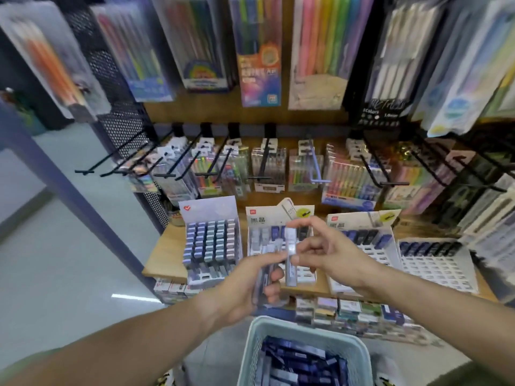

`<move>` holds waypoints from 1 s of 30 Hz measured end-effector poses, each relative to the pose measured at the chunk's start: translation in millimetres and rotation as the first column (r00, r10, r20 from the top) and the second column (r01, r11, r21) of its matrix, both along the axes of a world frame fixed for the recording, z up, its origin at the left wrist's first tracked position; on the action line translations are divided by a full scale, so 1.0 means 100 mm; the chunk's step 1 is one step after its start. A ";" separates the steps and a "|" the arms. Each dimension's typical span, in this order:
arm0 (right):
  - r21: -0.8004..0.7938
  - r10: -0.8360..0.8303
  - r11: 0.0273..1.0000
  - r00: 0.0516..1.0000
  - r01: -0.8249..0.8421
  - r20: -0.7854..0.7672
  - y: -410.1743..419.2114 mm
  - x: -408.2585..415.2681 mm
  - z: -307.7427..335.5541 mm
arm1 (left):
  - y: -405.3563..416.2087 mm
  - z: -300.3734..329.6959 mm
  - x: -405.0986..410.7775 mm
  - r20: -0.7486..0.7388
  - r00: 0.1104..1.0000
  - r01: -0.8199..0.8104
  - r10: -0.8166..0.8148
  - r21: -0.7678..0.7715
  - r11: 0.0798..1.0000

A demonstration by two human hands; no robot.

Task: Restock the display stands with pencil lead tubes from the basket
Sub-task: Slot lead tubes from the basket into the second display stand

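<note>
Nearest my lens, at six o'clock, sits the pale basket [306, 328], its mesh walls around a heap of dark blue pencil lead tubes [301, 363]. Working left to right from there: my left hand [245, 288] rises from seven o'clock, fingers curled round a small bundle of tubes [263, 277] held upright (how many, I cannot tell through the blur). Just beside it, my right hand [331, 252] comes in from four o'clock and pinches a single clear tube [290, 257] between thumb and forefinger, the other fingers spread loosely.

Beyond the hands, on the wooden shelf [161, 257], the display stands run across. At ten o'clock of the hands, the left stand [209, 240] is packed with grey and lilac tubes. The middle stand [278, 218], at twelve o'clock, lies partly behind the pinched tube. The right stand [373, 246], at two o'clock, holds one row of dark tubes above bare white slots, and a further white tray [434, 266] at three o'clock looks the same. Hanging pen packs [267, 168] fill the hooks above.
</note>
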State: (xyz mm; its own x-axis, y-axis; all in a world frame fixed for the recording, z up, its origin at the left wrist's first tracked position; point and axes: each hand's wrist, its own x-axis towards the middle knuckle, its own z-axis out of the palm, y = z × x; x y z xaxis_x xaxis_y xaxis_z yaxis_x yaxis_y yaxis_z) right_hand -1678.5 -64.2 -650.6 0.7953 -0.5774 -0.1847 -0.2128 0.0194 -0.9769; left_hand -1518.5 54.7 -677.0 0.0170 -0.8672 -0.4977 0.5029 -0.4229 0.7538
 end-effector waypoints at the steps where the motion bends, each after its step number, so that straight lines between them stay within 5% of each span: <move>1: 0.033 -0.027 0.999 0.999 0.026 0.028 -0.01 0.05 0.00 | 0.00 -0.01 0.04 -0.009 1.000 0.005 -0.005 -0.002 1.000; 6: 0.148 -0.123 0.983 0.987 0.107 0.103 -0.09 0.31 -0.24 | -0.05 -0.17 0.16 -0.086 0.996 -0.030 0.030 -0.002 1.000; 11: 0.268 -0.251 0.938 0.964 0.220 0.087 -0.16 0.45 -0.32 | -0.06 -0.39 0.24 0.126 0.985 -0.123 0.119 0.020 0.992; 22: -0.138 -0.234 0.963 0.972 0.232 -0.001 -0.24 0.85 -0.46 | -0.15 -0.49 0.35 0.258 0.923 -0.323 0.287 0.106 0.940; 26: -0.345 -0.392 0.867 0.919 0.361 -0.025 -0.45 1.03 -0.65 | -0.17 -0.54 0.47 0.135 0.920 -0.389 0.367 0.209 0.897; 30: -0.571 -0.401 0.767 0.914 0.294 -0.068 -0.50 1.16 -0.87 | -0.14 -0.58 0.43 0.016 0.910 -0.408 0.415 0.226 0.885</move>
